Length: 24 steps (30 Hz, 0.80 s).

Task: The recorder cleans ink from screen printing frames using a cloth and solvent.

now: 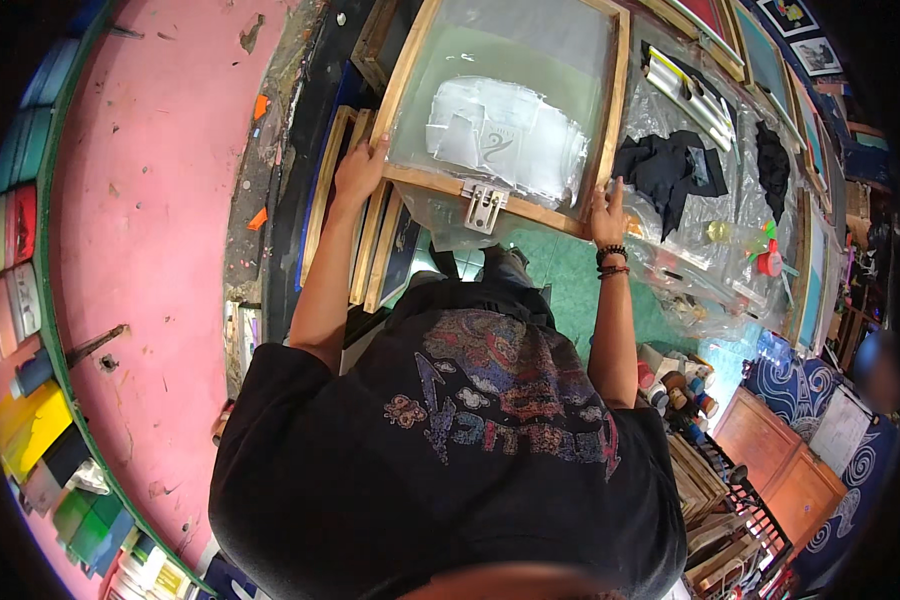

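A wooden-framed printing screen (615,95) lies before me, its mesh greenish and pale. White ink (540,130) is spread in a rough patch over the mesh, around a grey design. My left hand (360,172) grips the frame's near left corner, fingers along the wood. At the near right corner my right hand (607,212), with dark bead bracelets at the wrist, holds the frame too. Between the hands, a metal clamp bracket (485,207) sits on the frame's near bar. What lies under the screen is mostly hidden.
Black cloth (670,175) and white tubes (690,100) lie on a plastic-covered table at right. More wooden frames (370,245) lean below at left, beside a pink wall (160,260). Paint containers (675,385) cluster at lower right near an orange-brown cabinet (780,460).
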Each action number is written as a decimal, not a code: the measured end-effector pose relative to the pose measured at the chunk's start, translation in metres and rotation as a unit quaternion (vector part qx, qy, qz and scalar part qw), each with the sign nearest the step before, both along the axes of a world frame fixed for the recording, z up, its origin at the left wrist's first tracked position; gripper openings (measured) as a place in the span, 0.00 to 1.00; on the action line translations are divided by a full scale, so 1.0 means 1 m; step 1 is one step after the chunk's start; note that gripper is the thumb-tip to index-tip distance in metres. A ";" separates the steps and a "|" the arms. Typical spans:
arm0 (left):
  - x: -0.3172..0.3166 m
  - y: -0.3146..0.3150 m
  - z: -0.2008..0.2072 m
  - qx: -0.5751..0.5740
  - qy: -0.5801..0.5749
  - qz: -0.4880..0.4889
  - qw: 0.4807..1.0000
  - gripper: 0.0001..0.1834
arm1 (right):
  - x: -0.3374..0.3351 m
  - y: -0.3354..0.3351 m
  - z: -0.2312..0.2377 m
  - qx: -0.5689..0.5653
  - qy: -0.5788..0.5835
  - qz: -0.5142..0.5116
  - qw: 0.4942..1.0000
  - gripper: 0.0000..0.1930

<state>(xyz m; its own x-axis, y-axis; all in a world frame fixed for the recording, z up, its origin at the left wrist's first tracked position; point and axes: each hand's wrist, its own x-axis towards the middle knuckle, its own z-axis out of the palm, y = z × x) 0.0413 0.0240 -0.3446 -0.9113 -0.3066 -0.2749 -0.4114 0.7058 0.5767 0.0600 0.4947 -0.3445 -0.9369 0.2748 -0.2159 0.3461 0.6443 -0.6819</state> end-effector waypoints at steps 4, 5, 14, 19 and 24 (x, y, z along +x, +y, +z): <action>-0.004 0.000 0.007 0.017 -0.026 -0.025 0.999 0.44 | -0.004 0.012 -0.019 -0.017 0.023 -0.017 0.999 0.39; -0.003 0.000 0.009 0.016 -0.025 -0.026 0.999 0.44 | -0.004 0.016 -0.022 0.003 0.024 -0.017 1.000 0.38; 0.007 0.004 0.010 0.002 -0.067 -0.042 0.997 0.44 | 0.003 0.010 -0.019 0.048 0.028 -0.033 0.998 0.37; 0.007 -0.006 -0.008 0.077 -0.019 -0.010 0.997 0.42 | 0.006 0.003 -0.005 0.054 0.059 -0.031 0.996 0.37; 0.024 -0.011 -0.041 0.159 0.056 0.117 0.979 0.43 | 0.026 0.019 0.020 -0.009 0.158 -0.031 0.987 0.28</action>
